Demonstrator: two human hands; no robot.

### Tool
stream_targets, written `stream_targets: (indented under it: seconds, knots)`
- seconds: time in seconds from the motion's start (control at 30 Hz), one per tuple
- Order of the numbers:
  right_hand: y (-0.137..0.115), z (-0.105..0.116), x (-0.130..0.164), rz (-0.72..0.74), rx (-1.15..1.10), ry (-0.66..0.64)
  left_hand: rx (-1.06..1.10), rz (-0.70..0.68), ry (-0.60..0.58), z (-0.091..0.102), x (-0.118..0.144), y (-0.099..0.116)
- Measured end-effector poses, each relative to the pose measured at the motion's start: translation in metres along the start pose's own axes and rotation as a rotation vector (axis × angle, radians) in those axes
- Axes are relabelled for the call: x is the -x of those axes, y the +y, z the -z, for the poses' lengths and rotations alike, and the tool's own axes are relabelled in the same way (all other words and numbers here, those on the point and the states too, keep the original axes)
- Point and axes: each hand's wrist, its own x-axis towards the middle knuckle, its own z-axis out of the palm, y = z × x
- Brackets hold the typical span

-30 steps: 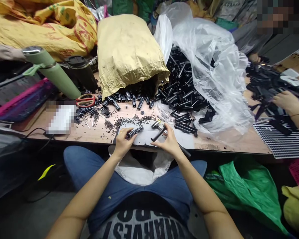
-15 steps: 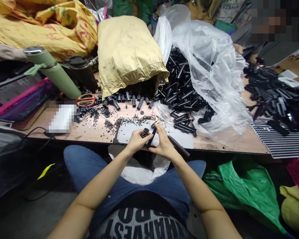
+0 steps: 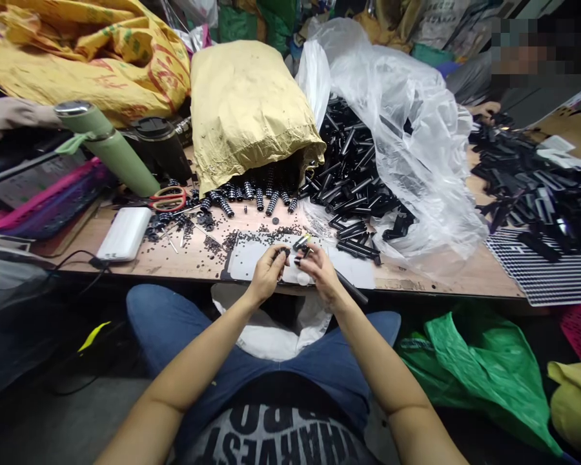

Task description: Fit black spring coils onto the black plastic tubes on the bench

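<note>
My left hand [image 3: 266, 274] is closed, pinching a small dark ribbed piece [image 3: 283, 252] that its fingers partly cover. Close on its right, my right hand [image 3: 322, 274] has bent fingers around a black part [image 3: 298, 261], most of which is hidden. At those fingertips shows a dark item with a yellow-green mark [image 3: 301, 241]; whether it is held or lies behind them I cannot tell. Beneath both hands is a pale grey mat [image 3: 244, 258], with a black tube [image 3: 352, 288] lying aslant at its right side.
Ribbed black cylinders [image 3: 272, 203] spill from a yellow sack [image 3: 252, 110]. Black tubes [image 3: 356, 194] pile beside clear plastic [image 3: 416, 155]. Tiny black rings [image 3: 208, 252], scissors [image 3: 168, 199], a white box [image 3: 124, 234] and a green bottle [image 3: 111, 152] lie leftward. Another person's hand [image 3: 487, 110] is far right.
My hands have drawn slightly apart at the fingertips. The dark stick-like part that stood between them no longer shows there, and the left hand's ribbed piece is more covered by fingers.
</note>
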Motion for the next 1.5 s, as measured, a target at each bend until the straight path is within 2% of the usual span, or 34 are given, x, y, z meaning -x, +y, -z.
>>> stream_targets:
  seconds: [0.07,0.13,0.2,0.3,0.43,0.6,0.73,0.97,1.03,1.07,1.2,1.27,1.37,1.43,1.5]
  knots:
    - [-0.003,0.004,0.005,0.245,0.264,-0.015,0.219,0.156,0.006,-0.001,-0.001,0.007]
    - [-0.008,0.006,0.012,0.438,0.507,-0.084,0.323,0.239,0.022,-0.002,-0.003,0.013]
    - [-0.013,0.004,0.018,0.572,0.692,-0.162,0.359,0.291,0.034,-0.003,-0.004,0.017]
    - [-0.018,-0.004,0.024,0.673,0.869,-0.250,0.397,0.363,0.078,-0.006,-0.006,0.021]
    - [-0.020,-0.010,0.024,0.703,0.966,-0.320,0.490,0.409,0.175,-0.009,-0.007,0.024]
    - [-0.017,-0.009,0.019,0.722,0.979,-0.351,0.557,0.472,0.131,-0.013,-0.005,0.029]
    - [-0.013,-0.006,0.014,0.659,0.959,-0.362,0.533,0.533,0.135,-0.017,-0.003,0.036]
    - [-0.002,-0.006,0.010,0.599,0.894,-0.291,0.457,0.618,0.098,-0.017,-0.007,0.031]
    - [0.005,-0.007,0.006,0.586,0.897,-0.244,0.363,0.566,0.063,-0.015,-0.008,0.023]
    - [0.009,-0.008,0.004,0.577,0.906,-0.217,0.264,0.489,0.054,-0.014,-0.008,0.018]
    - [0.031,-0.011,-0.006,0.544,0.972,-0.123,-0.431,-0.050,0.024,-0.011,-0.004,-0.010]
    - [0.039,-0.007,-0.007,0.528,1.012,-0.103,-0.730,-0.227,-0.056,-0.009,0.000,-0.024]
    - [0.040,0.013,0.000,0.471,1.122,0.055,-1.002,-0.356,-0.194,-0.002,0.004,-0.039]
    - [0.033,0.034,0.008,0.366,1.244,0.233,-1.120,-0.431,-0.250,0.006,0.004,-0.043]
    - [0.022,0.053,0.017,0.227,1.344,0.325,-1.184,-0.497,-0.269,0.014,0.004,-0.044]
